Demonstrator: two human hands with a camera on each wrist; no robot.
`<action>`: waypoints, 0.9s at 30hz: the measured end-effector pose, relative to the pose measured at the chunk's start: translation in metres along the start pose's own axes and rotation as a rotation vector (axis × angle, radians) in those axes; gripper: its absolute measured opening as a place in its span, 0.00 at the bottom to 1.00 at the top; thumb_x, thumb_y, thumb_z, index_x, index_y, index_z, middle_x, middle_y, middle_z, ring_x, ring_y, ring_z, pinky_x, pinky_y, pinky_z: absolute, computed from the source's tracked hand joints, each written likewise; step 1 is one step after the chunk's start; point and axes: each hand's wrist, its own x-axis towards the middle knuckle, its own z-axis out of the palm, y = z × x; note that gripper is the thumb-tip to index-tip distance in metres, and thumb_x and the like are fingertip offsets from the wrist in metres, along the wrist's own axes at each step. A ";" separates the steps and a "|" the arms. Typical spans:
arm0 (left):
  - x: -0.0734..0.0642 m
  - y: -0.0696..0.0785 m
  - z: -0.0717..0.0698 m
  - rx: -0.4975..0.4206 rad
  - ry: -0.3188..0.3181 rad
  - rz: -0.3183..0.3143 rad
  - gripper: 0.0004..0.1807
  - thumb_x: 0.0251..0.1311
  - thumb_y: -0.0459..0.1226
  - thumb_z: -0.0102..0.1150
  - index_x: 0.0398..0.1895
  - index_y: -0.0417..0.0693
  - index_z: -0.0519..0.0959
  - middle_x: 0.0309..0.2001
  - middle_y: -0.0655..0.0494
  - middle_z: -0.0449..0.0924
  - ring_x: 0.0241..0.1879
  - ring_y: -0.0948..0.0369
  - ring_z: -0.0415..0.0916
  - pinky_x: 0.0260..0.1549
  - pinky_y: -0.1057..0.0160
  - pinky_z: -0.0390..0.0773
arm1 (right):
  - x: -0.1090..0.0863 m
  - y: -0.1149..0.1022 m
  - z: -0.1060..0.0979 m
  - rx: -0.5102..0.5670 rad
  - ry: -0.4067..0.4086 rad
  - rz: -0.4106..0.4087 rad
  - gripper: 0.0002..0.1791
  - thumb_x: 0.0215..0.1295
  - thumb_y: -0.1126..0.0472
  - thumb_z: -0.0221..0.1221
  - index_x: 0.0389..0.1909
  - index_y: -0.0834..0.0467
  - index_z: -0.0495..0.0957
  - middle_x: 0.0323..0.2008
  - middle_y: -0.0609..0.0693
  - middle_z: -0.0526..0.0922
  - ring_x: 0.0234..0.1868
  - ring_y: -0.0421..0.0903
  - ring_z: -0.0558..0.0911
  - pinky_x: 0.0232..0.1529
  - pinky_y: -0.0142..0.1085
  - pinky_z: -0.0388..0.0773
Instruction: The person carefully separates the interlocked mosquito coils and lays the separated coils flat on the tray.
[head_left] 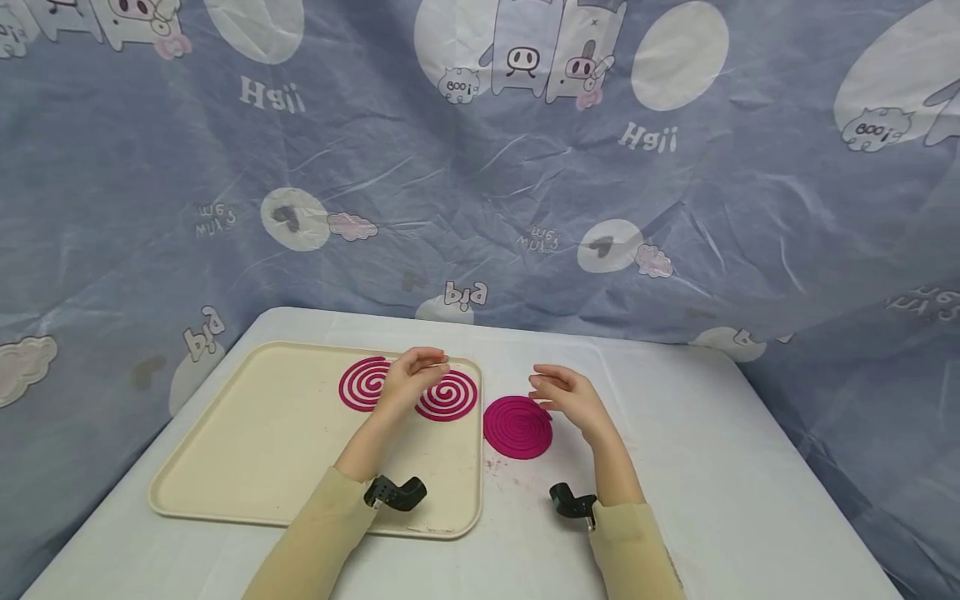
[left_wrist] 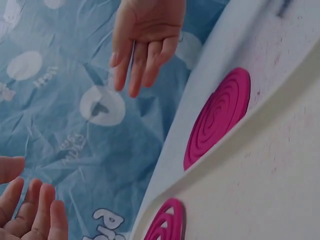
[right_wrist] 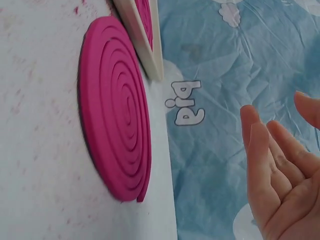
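We see the left hand (head_left: 412,379) raised above the cream tray (head_left: 255,433), its fingers relaxed and gently bent, with nothing in them. From the head view it covers the gap between two loosely wound magenta spirals: the left spiral (head_left: 364,384) is partly hidden behind it, and the right spiral (head_left: 448,395) shows beside its fingertips. Both lie flat on the tray, near its far edge.

We find the right hand (head_left: 573,396) just as bare, its fingers slightly bent and the thumb apart from them in the right wrist view. In the head view its fingertips overlap the edge of a tightly wound magenta coil (head_left: 517,427), though the right wrist view shows them lifted clear of it. That coil lies flat on the white table (head_left: 712,467), just beyond the tray's right edge (we cannot tell whether it touches the rim), and one loose end pokes out at its side. Pink specks (head_left: 497,465) dot the table near it.

Around us hangs a blue-grey printed curtain (head_left: 450,183), and a black mount (head_left: 400,493) sits at the left sleeve (head_left: 322,525).
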 end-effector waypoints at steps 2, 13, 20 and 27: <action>0.002 -0.003 0.015 -0.028 -0.052 -0.014 0.17 0.58 0.32 0.61 0.50 0.35 0.74 0.46 0.44 0.79 0.43 0.59 0.78 0.42 0.66 0.78 | -0.001 0.005 -0.004 0.010 0.005 0.013 0.28 0.64 0.54 0.59 0.61 0.64 0.68 0.55 0.65 0.74 0.49 0.57 0.79 0.51 0.48 0.75; 0.015 -0.030 0.078 -0.009 -0.183 -0.033 0.17 0.58 0.29 0.59 0.50 0.28 0.73 0.46 0.38 0.78 0.43 0.56 0.78 0.46 0.56 0.78 | -0.001 0.030 -0.021 0.027 -0.100 0.126 0.32 0.66 0.58 0.57 0.65 0.69 0.59 0.58 0.68 0.70 0.57 0.63 0.72 0.51 0.51 0.74; 0.014 -0.049 0.095 0.116 -0.199 0.008 0.19 0.57 0.32 0.60 0.52 0.37 0.74 0.54 0.40 0.75 0.58 0.50 0.69 0.57 0.55 0.69 | 0.000 0.039 -0.022 0.008 -0.085 0.181 0.37 0.65 0.55 0.57 0.68 0.68 0.53 0.63 0.69 0.63 0.61 0.63 0.67 0.49 0.52 0.75; 0.015 -0.056 0.100 0.152 -0.245 -0.013 0.22 0.57 0.34 0.61 0.55 0.40 0.73 0.58 0.43 0.71 0.63 0.47 0.63 0.60 0.52 0.65 | -0.001 0.040 -0.020 0.058 -0.086 0.184 0.38 0.66 0.56 0.56 0.69 0.68 0.51 0.65 0.70 0.58 0.64 0.64 0.63 0.50 0.53 0.75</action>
